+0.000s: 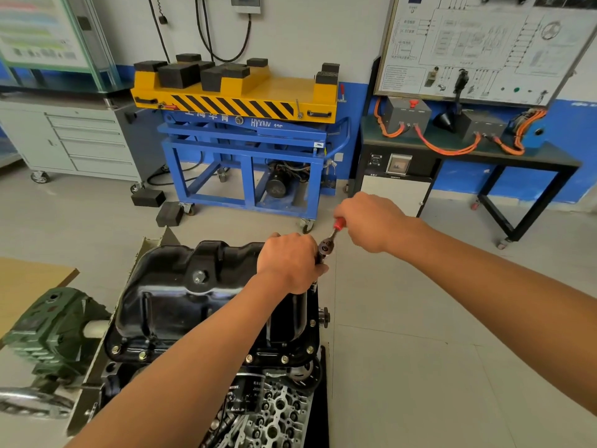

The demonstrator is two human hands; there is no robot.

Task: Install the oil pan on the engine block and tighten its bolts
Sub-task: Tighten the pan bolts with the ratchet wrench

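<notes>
Oil pan (181,286) glossy black | left fingers (318,270) clasp ratchet head (324,247) | right fingers (343,212) wrap red handle (339,224)

A pale tiled floor (420,367) met a white wall with a blue lower band (458,176). A blue-and-yellow lift cart (239,130), grey drawer cabinet (80,143) and wiring-diagram board (478,43) stood along it.

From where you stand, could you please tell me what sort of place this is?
Probably an automotive training workshop: a black oil pan sits on an engine, a blue lift trolley with a yellow top stands behind, and a white wiring-diagram board hangs above orange cables.
</notes>
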